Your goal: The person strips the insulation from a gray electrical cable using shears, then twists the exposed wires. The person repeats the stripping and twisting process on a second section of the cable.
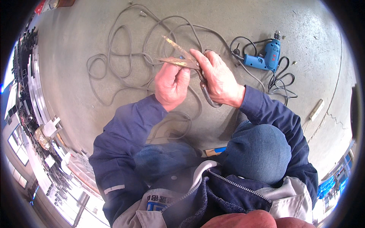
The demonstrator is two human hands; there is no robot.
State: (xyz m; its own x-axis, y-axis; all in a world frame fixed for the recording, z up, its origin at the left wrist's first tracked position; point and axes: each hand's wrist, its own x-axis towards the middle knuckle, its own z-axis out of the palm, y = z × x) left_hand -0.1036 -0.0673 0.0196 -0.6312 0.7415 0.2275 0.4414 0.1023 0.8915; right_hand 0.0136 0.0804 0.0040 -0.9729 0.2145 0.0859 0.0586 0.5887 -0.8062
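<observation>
Large worn scissors, with yellowish marks on their rusty blades, are held in my right hand. The blades stand apart and point to the left; a dark handle loop hangs below my palm. My left hand is closed just under the lower blade, thumb and fingers pinched together. What it pinches is hidden behind the blade and fingers. A tiny blue spot shows between the two blades, too small to name.
A long grey cable lies in loose loops over the concrete floor. To the right rests a blue corded drill with its black cord coiled beside it. A pale strip lies farther right, and stacked dark profiles line the left side.
</observation>
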